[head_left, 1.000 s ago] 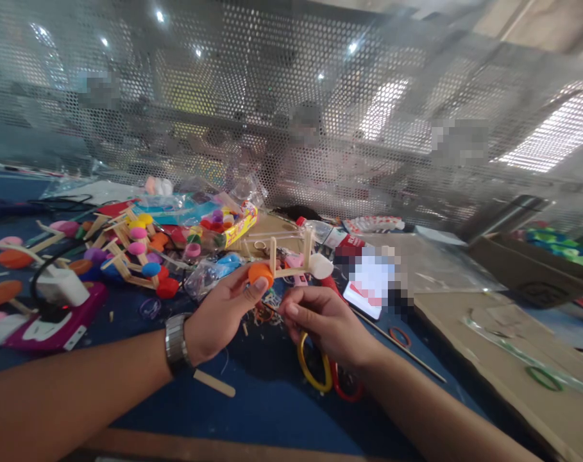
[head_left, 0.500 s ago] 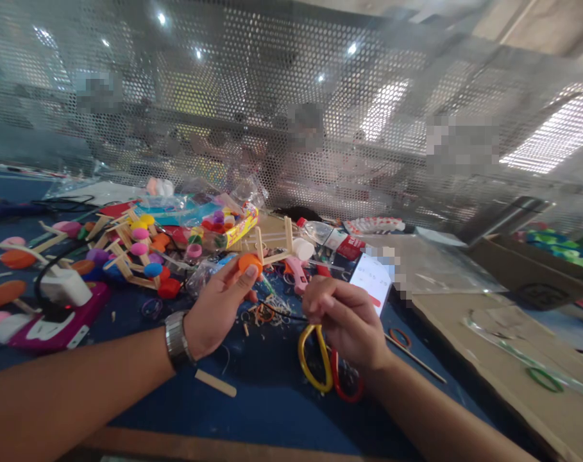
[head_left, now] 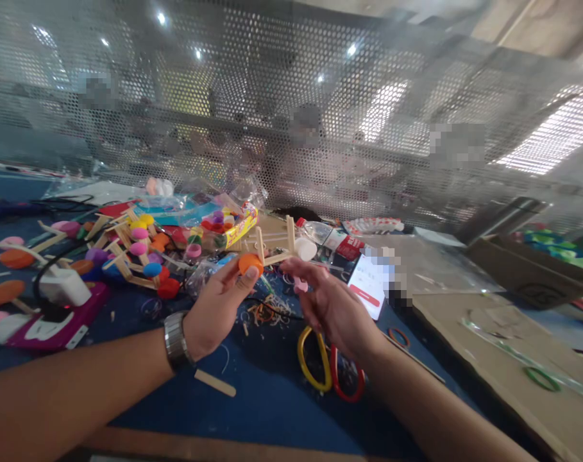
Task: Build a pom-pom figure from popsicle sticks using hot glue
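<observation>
My left hand (head_left: 217, 311) is closed on an orange bottle cap (head_left: 249, 262), thumb pressed on its face. From the cap extends a craft-stick frame (head_left: 276, 258) with two upright sticks, and a white bottle cap (head_left: 304, 249) shows at its far end. My right hand (head_left: 342, 314) is open, fingers stretched toward the frame and the white cap; whether the fingertips touch the frame I cannot tell. Partly behind that hand is a pink glue gun (head_left: 299, 284). Below lie scissors (head_left: 314, 359) with one yellow and one red handle loop.
At left are a pile of stick-and-cap pieces (head_left: 140, 247) and a purple power strip (head_left: 86, 314). A phone (head_left: 368, 289), a plastic bottle (head_left: 342, 242) and cardboard (head_left: 493, 359) lie to the right. One loose craft stick (head_left: 215, 383) rests in front. Perforated metal (head_left: 253, 115) stands behind.
My right hand has opened from a closed pose and moved left and up toward the stick frame. My left hand keeps its hold on the orange cap, almost unmoved.
</observation>
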A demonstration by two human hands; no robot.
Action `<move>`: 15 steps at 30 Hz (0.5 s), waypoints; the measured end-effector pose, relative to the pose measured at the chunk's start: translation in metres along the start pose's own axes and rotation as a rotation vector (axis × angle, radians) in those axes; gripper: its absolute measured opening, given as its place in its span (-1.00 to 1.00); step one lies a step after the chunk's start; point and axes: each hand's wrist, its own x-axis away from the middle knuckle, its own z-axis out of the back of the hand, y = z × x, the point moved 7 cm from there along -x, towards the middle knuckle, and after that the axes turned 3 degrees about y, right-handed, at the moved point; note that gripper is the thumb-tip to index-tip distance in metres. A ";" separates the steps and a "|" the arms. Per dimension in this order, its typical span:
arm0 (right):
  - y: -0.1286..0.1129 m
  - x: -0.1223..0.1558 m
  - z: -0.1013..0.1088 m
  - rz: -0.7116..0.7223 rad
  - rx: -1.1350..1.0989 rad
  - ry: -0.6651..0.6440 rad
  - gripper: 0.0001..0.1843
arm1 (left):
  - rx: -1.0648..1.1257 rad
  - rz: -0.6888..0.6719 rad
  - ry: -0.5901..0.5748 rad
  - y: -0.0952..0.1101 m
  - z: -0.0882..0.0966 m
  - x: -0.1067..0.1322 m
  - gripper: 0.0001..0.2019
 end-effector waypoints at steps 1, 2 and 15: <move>0.004 0.003 -0.008 -0.035 -0.001 -0.086 -0.37 | -0.005 -0.012 -0.021 0.002 -0.003 0.001 -0.54; 0.006 0.007 -0.015 -0.062 -0.004 -0.166 -0.35 | -0.006 -0.023 -0.042 0.005 -0.006 0.001 -0.54; -0.029 0.020 0.002 0.320 -0.041 -0.006 -0.51 | -0.112 -0.086 0.067 0.008 0.003 -0.003 -0.55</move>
